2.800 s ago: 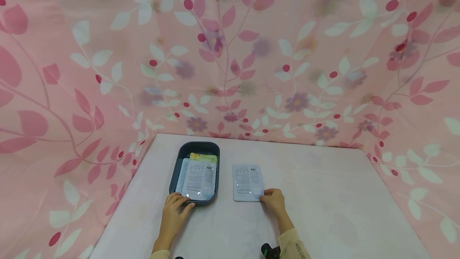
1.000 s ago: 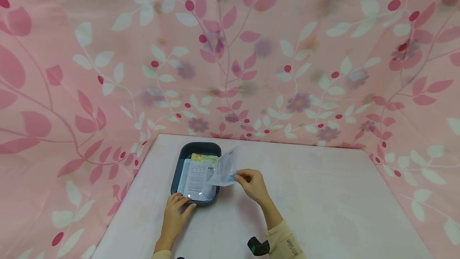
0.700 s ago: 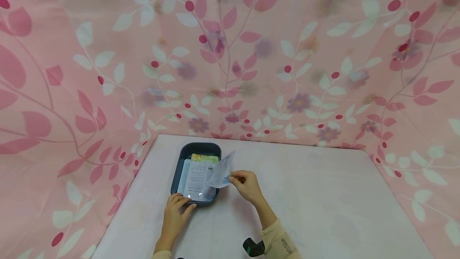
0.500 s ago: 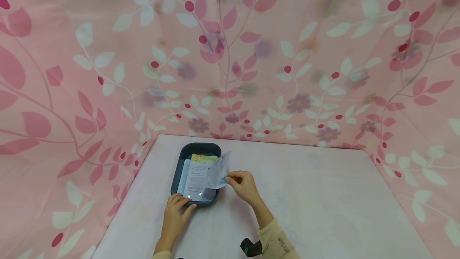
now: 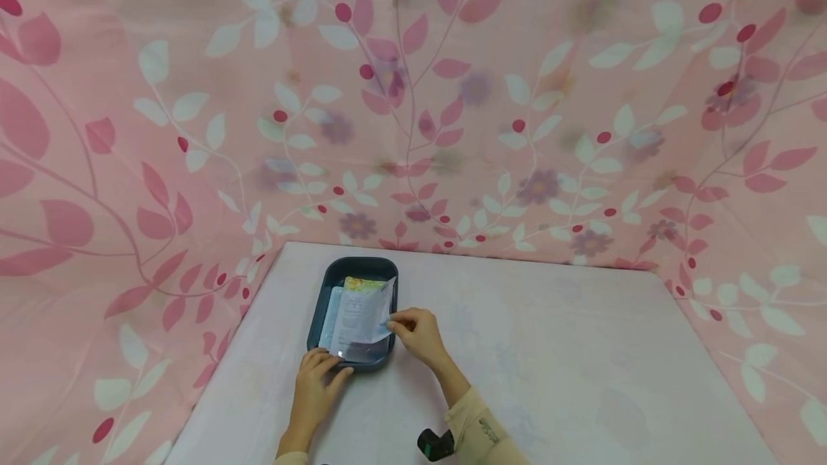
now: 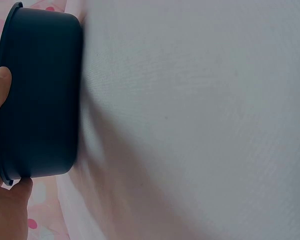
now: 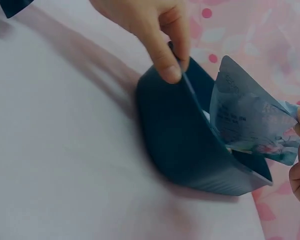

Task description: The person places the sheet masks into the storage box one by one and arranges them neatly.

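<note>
My left hand (image 5: 313, 387) grips the near rim of a dark blue plastic bin (image 5: 315, 314); in the right wrist view its thumb lies outside the wall and its fingers inside. Between thumb and fingers, my right hand (image 5: 420, 336) pinches the side of a flat, pale blue printed packet (image 7: 245, 112). That packet is tilted and bent, over the bin's right half. Beneath it in the bin lie a packet with a yellow-green top (image 5: 359, 283) and a light blue packet (image 5: 331, 316), both partly covered.
A white cloth covers the table (image 5: 549, 357), which extends to the right of the bin. Behind and at the sides hangs a pink floral curtain (image 5: 452, 128). A black device (image 5: 436, 444) sits at my right wrist.
My right hand has picked the packet up from the table right of the bin and carried it left over the bin. My left hand has stayed on the rim.
</note>
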`<state>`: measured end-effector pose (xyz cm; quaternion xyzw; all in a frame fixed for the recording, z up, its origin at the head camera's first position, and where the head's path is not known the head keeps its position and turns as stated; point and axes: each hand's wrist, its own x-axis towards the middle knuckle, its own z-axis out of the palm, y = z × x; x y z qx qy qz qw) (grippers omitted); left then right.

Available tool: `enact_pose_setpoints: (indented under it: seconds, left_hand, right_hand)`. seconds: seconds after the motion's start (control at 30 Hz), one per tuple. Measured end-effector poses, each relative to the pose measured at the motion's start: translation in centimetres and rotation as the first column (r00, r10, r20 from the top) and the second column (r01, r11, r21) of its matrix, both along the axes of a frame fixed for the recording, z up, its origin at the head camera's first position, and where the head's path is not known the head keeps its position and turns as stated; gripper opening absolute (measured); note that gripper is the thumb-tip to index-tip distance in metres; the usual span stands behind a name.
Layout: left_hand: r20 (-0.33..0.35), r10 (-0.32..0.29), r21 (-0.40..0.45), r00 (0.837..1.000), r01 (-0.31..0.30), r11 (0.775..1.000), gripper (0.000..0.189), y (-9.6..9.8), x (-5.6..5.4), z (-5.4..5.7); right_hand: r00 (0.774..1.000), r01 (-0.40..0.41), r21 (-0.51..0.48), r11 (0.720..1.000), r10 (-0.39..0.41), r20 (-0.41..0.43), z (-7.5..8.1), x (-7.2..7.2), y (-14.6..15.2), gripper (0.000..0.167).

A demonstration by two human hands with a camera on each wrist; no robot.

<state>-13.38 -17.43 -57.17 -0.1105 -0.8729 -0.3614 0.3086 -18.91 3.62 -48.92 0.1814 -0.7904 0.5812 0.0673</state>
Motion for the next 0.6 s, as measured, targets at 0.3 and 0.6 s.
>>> enact_pose_setpoints:
  seconds: [0.3,0.6]
  left_hand:
    - [-0.028,-0.010,-0.004,1.000,0.010,1.000,0.026,0.0,0.0,-0.1]
    - [-0.044,-0.007,0.001,0.999,0.007,1.000,0.027,0.0,-0.1,-0.2]
  right_hand:
    - [0.997,0.076,0.034,0.997,-0.076,0.009,-2.7,-0.7,-1.6,0.009]
    - [0.985,0.160,0.202,0.966,-0.171,0.037,-4.3,-0.7,-2.3,0.010]
